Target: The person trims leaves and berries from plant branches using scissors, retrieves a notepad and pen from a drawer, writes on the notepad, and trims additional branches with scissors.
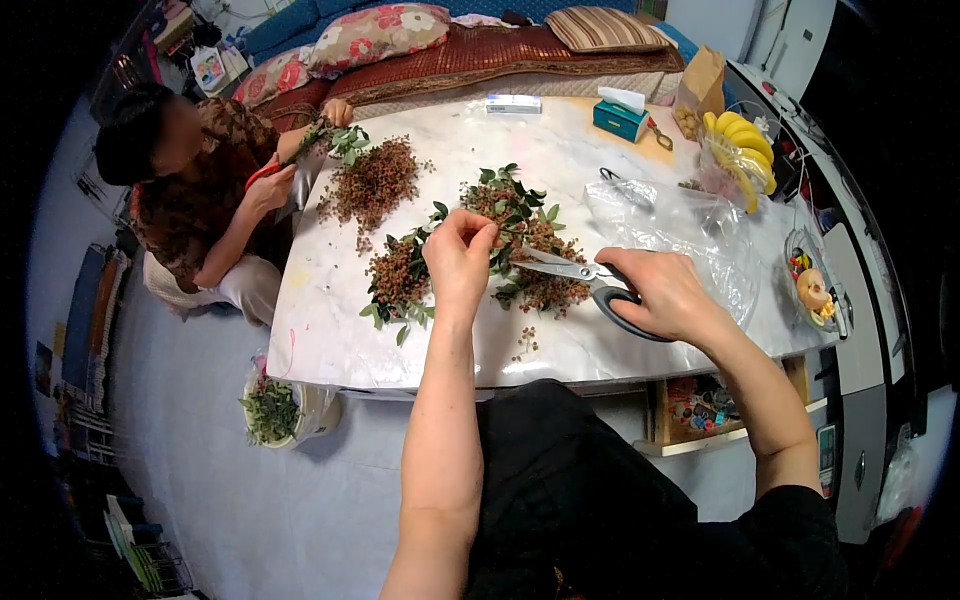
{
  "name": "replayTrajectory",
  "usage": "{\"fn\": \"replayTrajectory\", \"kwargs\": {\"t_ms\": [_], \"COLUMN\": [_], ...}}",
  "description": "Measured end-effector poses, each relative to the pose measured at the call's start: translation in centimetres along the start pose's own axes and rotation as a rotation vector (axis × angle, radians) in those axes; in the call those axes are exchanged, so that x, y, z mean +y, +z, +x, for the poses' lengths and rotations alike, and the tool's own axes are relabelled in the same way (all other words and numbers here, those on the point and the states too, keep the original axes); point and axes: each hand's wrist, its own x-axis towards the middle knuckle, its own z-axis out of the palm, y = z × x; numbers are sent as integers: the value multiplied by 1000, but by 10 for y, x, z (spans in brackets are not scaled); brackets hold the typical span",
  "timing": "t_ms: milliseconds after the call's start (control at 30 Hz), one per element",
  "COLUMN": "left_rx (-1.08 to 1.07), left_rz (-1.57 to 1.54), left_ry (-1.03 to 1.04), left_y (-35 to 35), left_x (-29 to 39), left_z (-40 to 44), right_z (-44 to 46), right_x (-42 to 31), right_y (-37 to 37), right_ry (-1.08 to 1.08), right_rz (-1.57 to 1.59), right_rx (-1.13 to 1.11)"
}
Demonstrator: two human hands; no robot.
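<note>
At the frame's centre, the person's left hand (462,262) is pinched closed above leafy berry sprigs (550,282); what sits between its fingertips is too small to tell. Just right of centre, the right hand (668,290) grips black-handled scissors (587,271), their parted blades pointing left over the sprigs on the tabletop (430,125). A clear plastic bag (700,225) lies behind that hand. At upper left, another person (190,200) holds red-handled scissors (262,172).

A black short sleeve (790,535) — loose at the hem — ends above the right elbow (785,460). Black, creased cloth (590,490) covers the lap; left hand (462,260) and right hand (665,290) are bare.
</note>
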Motion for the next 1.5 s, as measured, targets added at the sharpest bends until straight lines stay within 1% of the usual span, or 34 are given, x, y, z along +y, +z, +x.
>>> {"fn": "replayTrajectory", "kwargs": {"t_ms": [33, 100, 133, 200, 233, 300, 333, 400, 433, 467, 533, 567, 600, 667, 767, 800, 833, 867, 933, 967, 1000, 1067, 1100, 1167, 1233, 1500], "left_rx": [-5, 15, 37, 35, 31, 39, 50, 63, 76, 76, 95, 94, 98, 103, 123, 119, 116, 114, 110, 109, 107, 107, 102, 96, 53, 36], "left_rz": [5, 6, 7, 17, 31, 46, 62, 76, 88, 88, 135, 134, 143, 150, 118, 62, 6, 4, -22, -22, 6, 33, 33, 33, 34, 56], "left_ry": [-12, 15, 42, 40, 38, 44, 52, 86, 122, 122, 195, 193, 190, 187, 167, 135, 103, 103, 107, 107, 115, 123, 135, 147, 111, 116], "left_y": [0, 1, 1, 1, 1, 2, 3, 5, 6, 6, 7, 8, 8, 7, 6, 6, 6, 6, 5, 5, 5, 5, 6, 6, 5, 5], "left_x": [1, -1, -2, -1, 1, 7, 9, 9, 9, 9, 10, 11, 14, 15, 9, 7, 4, 2, 1, 1, 2, 2, 2, 2, 8, 6], "left_z": [0, 0, 1, 0, 0, -3, -5, -6, -7, -7, -7, -8, -9, -9, -8, -7, -5, -5, -4, -4, -4, -3, -3, -5, -7, -5], "right_z": [-2, -6, -8, -14, -16, -15, -15, -14, -13, -13, -13, -14, -16, -19, -22, -23, -24, -24, -23, -25, -25, -21, -20, -16, -13, -7], "right_x": [2, 7, 8, 10, 15, 23, 21, 14, 16, 16, 15, 14, 11, 3, -1, 0, 4, 4, 2, 7, 9, 12, 11, 7, 3, -2], "right_y": [-2, -6, -7, -7, -4, 3, 0, -12, -10, -10, -9, -6, -3, 3, 11, 15, 19, 18, 17, 26, 25, 23, 21, 14, 10, 4], "right_ry": [1, 75, 75, 151, 153, 169, 169, 490, 503, 503, 611, 615, 616, 607, 582, 575, 535, 537, 443, 341, 340, 240, 238, 238, 222, 184], "right_rz": [0, 166, 165, 188, 188, 514, 515, 1035, 1119, 1119, 1370, 1453, 1452, 1564, 1532, 1505, 1337, 1335, 891, 826, 825, 570, 569, 398, 354, 180], "right_rx": [-1, -95, -96, -123, -124, -148, -148, -312, -325, -325, -410, -416, -416, -394, -375, -359, -346, -345, -202, -69, -68, -43, -44, -54, -46, -41]}}
